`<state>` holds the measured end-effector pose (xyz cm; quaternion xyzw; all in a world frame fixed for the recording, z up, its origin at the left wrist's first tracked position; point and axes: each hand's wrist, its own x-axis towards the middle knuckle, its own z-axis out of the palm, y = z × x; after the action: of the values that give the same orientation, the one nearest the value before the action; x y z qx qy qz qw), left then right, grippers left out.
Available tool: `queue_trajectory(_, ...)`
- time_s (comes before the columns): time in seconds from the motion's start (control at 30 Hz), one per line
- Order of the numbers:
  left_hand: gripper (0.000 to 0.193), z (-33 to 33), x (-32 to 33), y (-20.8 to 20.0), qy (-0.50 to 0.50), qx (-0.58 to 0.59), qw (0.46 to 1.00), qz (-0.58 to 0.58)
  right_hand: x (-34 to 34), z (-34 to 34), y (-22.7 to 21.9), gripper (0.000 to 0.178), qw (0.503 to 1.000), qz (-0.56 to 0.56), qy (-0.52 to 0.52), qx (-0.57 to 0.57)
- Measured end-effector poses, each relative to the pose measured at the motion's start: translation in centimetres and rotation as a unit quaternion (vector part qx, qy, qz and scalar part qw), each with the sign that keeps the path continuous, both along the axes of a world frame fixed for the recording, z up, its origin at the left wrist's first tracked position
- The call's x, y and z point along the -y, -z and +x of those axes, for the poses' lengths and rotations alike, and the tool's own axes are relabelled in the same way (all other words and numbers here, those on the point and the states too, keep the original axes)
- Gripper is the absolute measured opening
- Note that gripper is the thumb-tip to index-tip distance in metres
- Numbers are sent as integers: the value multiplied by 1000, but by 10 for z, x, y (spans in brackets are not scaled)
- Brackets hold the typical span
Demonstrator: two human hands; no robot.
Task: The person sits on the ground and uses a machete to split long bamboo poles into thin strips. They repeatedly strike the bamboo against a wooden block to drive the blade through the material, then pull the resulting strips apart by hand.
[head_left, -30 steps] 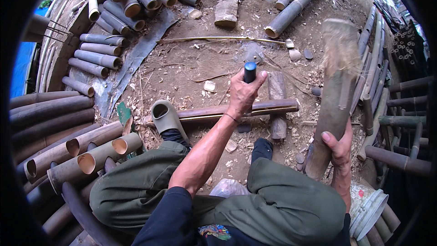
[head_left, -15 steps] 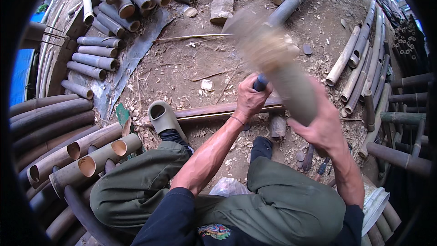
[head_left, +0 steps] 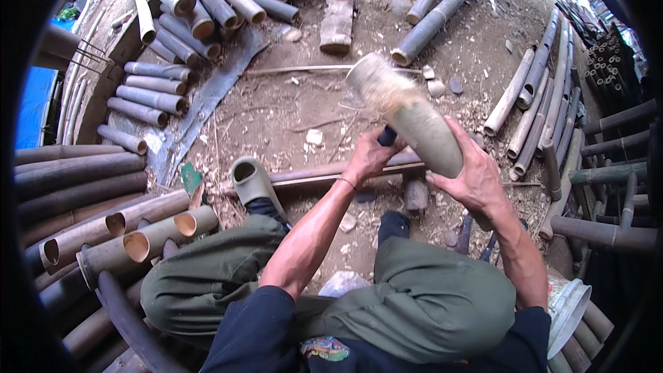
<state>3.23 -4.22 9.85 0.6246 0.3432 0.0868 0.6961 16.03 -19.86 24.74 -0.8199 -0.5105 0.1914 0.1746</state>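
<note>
My left hand (head_left: 369,157) is closed around a dark blue tool handle (head_left: 388,135); the tool's working end is hidden. The hand is over a split brown bamboo pole (head_left: 311,173), which lies crosswise on the ground in front of my feet. My right hand (head_left: 471,174) grips the lower end of a thick, pale grey-green bamboo club (head_left: 431,135). The club tilts up to the left, its middle frayed and fibrous, and its upper end is slightly blurred. It is right beside the blue handle; I cannot tell whether they touch.
Bamboo tubes (head_left: 155,100) are stacked at the left and far left. Notched bamboo pieces (head_left: 155,242) are beside my left knee. More poles (head_left: 535,97) lie along the right. A short wooden block (head_left: 416,195) and hand tools (head_left: 466,233) are near my right foot. Chips litter the dirt.
The club was a strong blur higher up and has come down closer to the blue handle. My left hand still holds the handle. The whole view has shifted slightly.
</note>
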Motion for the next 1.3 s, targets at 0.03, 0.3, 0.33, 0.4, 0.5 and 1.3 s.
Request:
queue_trajectory(0.03,32,-9,0,13,-67,88,990,83,2,-6,15,103,995,62,30,-67)
queue_trajectory(0.3,23,-70,9,39,-371,189,909,-15,53,-90,149,96,939,35,195,-280)
queue_trajectory(0.33,23,-68,13,36,-339,136,927,89,49,-102,156,96,962,-22,140,-233)
queue_trajectory(0.4,23,-72,12,31,-347,124,923,110,45,-110,164,98,972,-44,118,-197)
queue_trajectory(0.5,23,-83,4,20,-388,225,893,31,36,-97,154,100,938,108,215,-251)
queue_trajectory(1.3,17,-88,29,41,-440,167,877,98,103,-91,164,106,979,-22,64,-191)
